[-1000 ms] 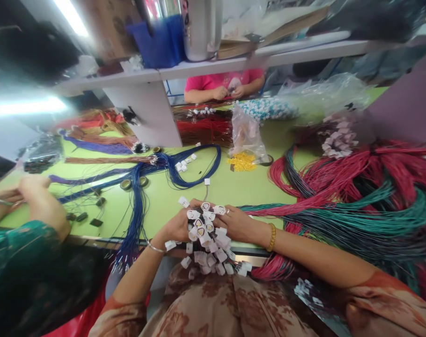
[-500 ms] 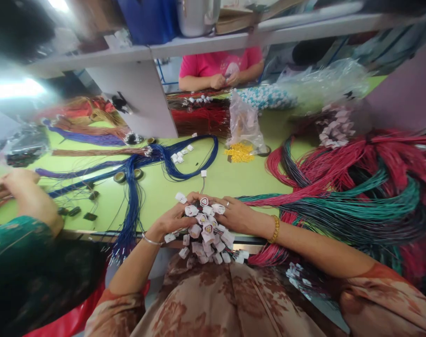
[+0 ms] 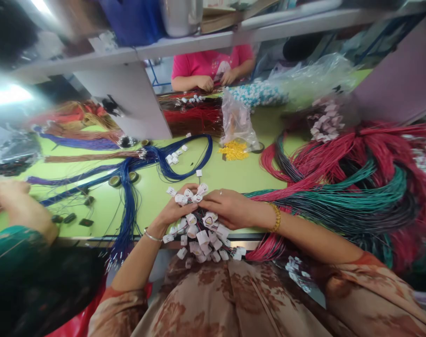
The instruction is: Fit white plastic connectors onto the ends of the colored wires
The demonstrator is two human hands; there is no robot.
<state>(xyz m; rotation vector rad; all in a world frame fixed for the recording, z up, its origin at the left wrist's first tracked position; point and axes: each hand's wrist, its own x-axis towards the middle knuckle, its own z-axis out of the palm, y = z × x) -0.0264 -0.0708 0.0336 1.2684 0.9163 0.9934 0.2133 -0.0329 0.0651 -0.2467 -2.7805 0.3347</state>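
Note:
A thick bunch of white plastic connectors [image 3: 203, 239] on thin wires hangs over the table's front edge, close to my body. My left hand [image 3: 173, 209] is closed around the wires on the bunch's left side, and several connectors stick up above its fingers. From the right, my right hand [image 3: 230, 208] reaches in with fingers bent and pressed together at the upper connectors. Its fingertips are partly hidden among them. One small white connector [image 3: 199, 173] stands apart on its wire, just beyond my hands.
Blue wires [image 3: 130, 187] lie left, near tape rolls [image 3: 115, 180]. Red, green and black wires [image 3: 339, 196] heap up right. Yellow pieces [image 3: 234, 150] lie by a plastic bag [image 3: 237, 119]. A co-worker's arm [image 3: 23, 206] rests at left; a person in pink [image 3: 213, 70] sits opposite.
My right hand has shifted over the top of the bunch toward my left hand. The upper connectors are now parted, some gathered at my left fingers. The view has moved slightly.

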